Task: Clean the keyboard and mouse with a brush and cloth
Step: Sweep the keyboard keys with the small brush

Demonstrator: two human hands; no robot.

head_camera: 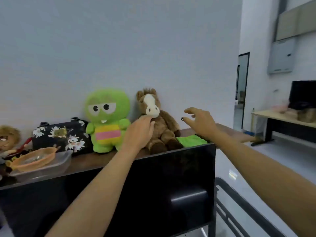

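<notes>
Left grip (139,132) against horse plush (158,124); right grip (201,121) spread. Clear tub (56,165) holds orange bowl (34,159) (contents blurred).

Green plush toy (106,120) upright against wall, brown plush horse (158,124) just beside it, black floral bag (60,135), clear plastic container (46,165) holding orange bowl (34,159), doll (7,142) at shelf's left end, dark monitor (153,194) in front, desk (282,118) far right.

Two bare forearms, no sleeves; left hand (139,132); right hand (201,123) with dark-painted thumbnail
</notes>
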